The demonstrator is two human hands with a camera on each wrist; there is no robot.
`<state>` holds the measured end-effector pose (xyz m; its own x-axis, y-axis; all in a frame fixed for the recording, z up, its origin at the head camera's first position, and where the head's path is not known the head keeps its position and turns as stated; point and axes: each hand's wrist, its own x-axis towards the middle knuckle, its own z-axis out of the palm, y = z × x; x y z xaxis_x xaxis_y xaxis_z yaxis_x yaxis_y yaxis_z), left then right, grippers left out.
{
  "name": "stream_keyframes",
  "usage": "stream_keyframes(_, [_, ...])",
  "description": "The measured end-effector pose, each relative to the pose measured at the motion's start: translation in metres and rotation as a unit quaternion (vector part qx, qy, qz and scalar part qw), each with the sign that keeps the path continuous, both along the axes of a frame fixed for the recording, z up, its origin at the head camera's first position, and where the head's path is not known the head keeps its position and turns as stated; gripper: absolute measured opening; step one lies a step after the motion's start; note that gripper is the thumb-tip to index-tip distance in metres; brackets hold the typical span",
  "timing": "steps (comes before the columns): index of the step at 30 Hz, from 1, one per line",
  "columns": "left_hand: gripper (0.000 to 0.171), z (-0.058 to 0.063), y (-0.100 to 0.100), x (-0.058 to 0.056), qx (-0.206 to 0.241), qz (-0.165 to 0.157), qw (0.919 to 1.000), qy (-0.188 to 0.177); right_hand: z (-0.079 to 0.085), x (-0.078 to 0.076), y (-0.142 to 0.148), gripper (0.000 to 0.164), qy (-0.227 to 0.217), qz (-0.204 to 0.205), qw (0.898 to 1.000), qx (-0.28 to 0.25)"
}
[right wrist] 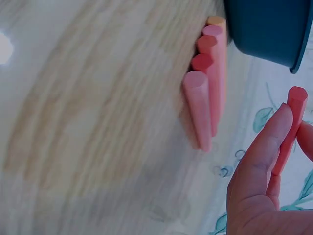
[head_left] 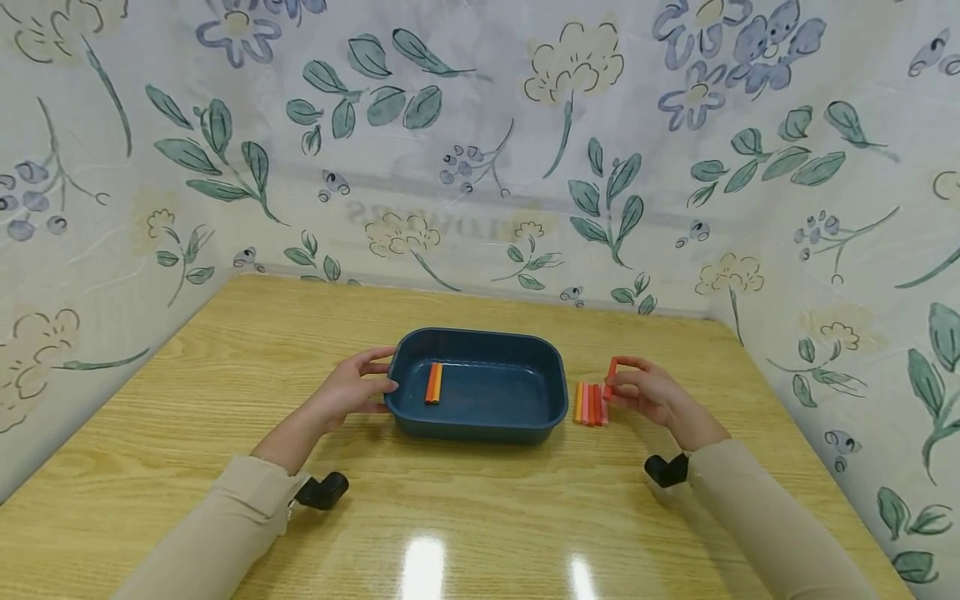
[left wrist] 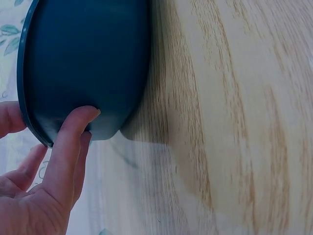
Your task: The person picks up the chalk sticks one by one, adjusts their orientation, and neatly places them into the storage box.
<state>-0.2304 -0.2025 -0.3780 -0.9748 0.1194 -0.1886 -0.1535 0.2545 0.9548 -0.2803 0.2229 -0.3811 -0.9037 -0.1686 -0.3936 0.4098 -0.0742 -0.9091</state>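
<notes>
A dark blue rectangular dish (head_left: pixel 480 429) with rounded corners sits on the table. Two crayons, one red (head_left: pixel 430 385) and one orange (head_left: pixel 437 385), lie side by side inside it toward the left. My left hand (head_left: pixel 352 387) holds the dish's left end, fingers spread along its rim and outer wall (left wrist: pixel 93 58). To the right of the dish, my right hand (head_left: pixel 648 396) pinches a red six-sided crayon (right wrist: pixel 292 129) between thumb and fingers, raised off the table. Beneath it lies a row of several crayons (right wrist: pixel 198 107) in pink, red and orange.
The wood-grain table (head_left: pixel 480 517) is bounded at the back and sides by a floral cloth (head_left: pixel 480 167). A black wrist mount (head_left: pixel 322 492) shows under the left sleeve, another black mount (head_left: pixel 666 471) under the right one.
</notes>
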Motion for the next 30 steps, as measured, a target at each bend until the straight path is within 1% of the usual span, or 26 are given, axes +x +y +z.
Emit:
stream_keyframes(6, [0.06, 0.0, 0.0, 0.001, 0.004, 0.0, 1.0, 0.0, 0.006, -0.002, -0.007, 0.065, -0.001, -0.004, 1.0, -0.004])
stream_keyframes(21, [0.06, -0.002, 0.0, 0.001, 0.004, 0.001, 1.0, 0.002, 0.02, -0.012, -0.032, 0.064, 0.01, 0.024, 1.0, -0.003])
stream_keyframes(30, [0.059, -0.001, 0.0, 0.0, -0.003, 0.003, 1.0, 0.001, 0.026, -0.018, -0.045, 0.063, 0.009, 0.025, 1.0, -0.005])
